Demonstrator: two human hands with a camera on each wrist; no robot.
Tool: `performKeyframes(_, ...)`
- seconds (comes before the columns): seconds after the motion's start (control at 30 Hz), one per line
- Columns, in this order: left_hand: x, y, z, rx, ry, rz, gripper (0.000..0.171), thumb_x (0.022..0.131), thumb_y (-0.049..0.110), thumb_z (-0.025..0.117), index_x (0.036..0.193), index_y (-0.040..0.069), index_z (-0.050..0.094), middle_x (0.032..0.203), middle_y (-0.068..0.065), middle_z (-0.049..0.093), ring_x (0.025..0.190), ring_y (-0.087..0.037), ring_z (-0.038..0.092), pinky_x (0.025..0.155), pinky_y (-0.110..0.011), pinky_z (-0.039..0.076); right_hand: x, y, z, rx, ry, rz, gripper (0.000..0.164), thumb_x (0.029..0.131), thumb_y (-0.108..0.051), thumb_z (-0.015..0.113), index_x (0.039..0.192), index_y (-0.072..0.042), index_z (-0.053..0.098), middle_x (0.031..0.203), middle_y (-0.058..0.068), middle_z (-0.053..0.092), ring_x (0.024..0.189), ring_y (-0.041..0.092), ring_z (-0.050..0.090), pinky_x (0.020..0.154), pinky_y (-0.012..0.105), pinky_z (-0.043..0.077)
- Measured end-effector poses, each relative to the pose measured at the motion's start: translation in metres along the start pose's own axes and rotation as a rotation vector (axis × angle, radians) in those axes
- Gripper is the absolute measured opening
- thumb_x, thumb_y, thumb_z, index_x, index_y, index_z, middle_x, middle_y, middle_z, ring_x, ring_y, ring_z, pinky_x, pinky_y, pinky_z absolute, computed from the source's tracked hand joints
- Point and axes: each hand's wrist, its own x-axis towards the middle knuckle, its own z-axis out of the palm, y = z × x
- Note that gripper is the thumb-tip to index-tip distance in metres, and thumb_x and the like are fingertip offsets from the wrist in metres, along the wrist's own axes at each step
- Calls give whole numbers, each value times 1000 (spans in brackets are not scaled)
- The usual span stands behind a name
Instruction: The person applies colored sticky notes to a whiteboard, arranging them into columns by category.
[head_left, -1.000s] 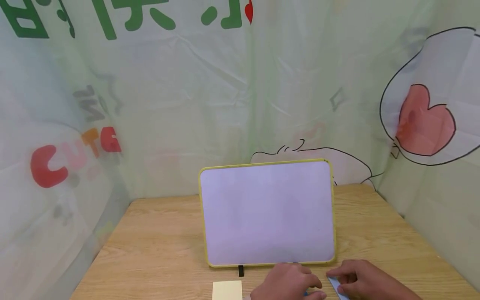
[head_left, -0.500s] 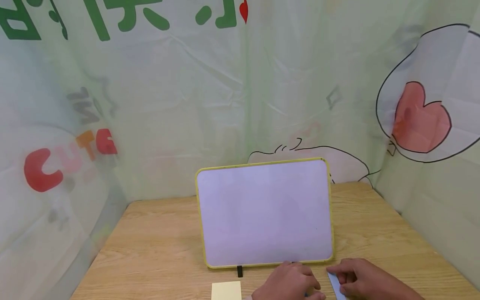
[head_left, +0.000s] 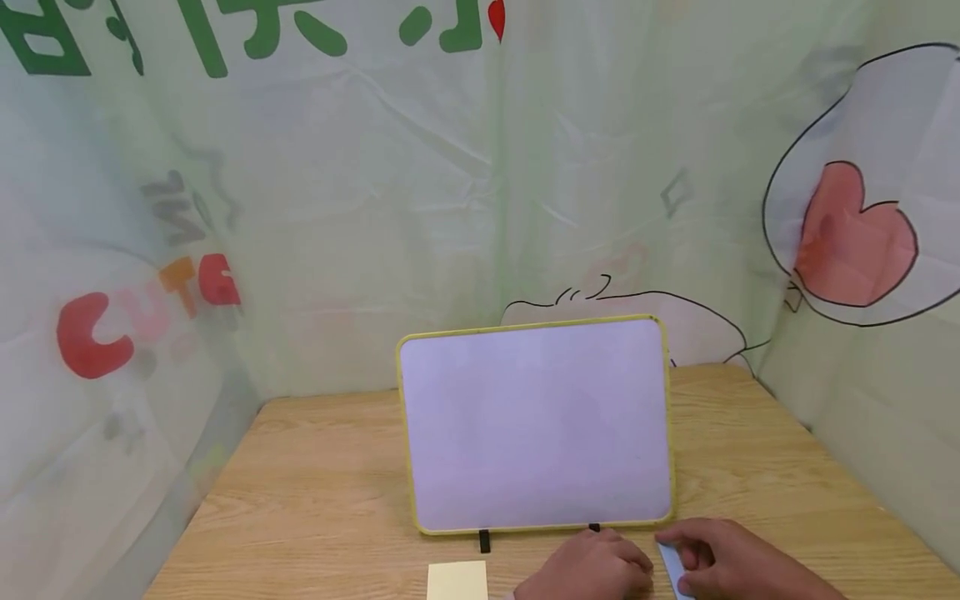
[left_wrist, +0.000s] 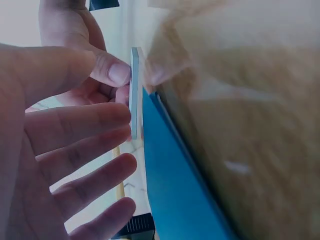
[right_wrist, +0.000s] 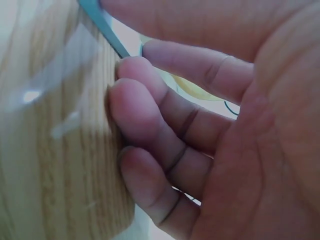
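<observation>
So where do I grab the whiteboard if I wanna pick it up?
Probably by the yellow frame, about halfway up both short sides, coming in from left and right together. The whiteboard stands up on black feet, and those edges look free to reach, while its broad flat front gives nothing to pinch.

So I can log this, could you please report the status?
Right grip holds pale strip. Left grip spread close by. Blue object nearby, possibly in the way.
</observation>
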Motion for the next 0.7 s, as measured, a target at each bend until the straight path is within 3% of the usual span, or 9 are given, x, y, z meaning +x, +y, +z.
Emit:
performKeyframes(0.1, 2, 2, 1, 59, -43, 4, 23, 98, 49, 59, 109, 38, 76, 124, 25, 61, 109, 10, 52, 80, -5, 38, -1, 0, -1, -12, 10, 5, 36, 92, -7, 69, 125, 7, 62, 79, -4, 54, 69, 5, 50, 56, 24, 39)
performKeyframes(0.33, 5, 7, 2, 74, -167, -41, 27, 99, 51, 55, 119, 42, 71, 134, 29, 54, 117, 10, 47, 79, -6, 39, 0, 1, 0, -62, 23, 24, 30, 96, -13, 67, 121, 3, 66, 78, -7, 56, 71, 4, 52, 58, 23, 41)
performKeyframes(0.53, 2, 9, 2, 36, -136, -52, 31, 100, 52, 53, 126, 42, 67, 134, 27, 53, 118, 8, 47, 84, -9, 40, -3, -3, -3, -90, 42, 129, 40, 99, -21, 63, 129, 6, 63, 101, 4, 67, 84, 5, 56, 69, 22, 47)
performKeyframes(0.7, 0, 11, 2, 42, -112, -52, 33, 100, 55, 51, 130, 47, 62, 134, 26, 51, 119, 5, 45, 89, -14, 39, -4, -5, -3, -174, 79, 130, 34, 102, -26, 60, 126, -3, 67, 111, 3, 69, 93, 2, 60, 75, 23, 49)
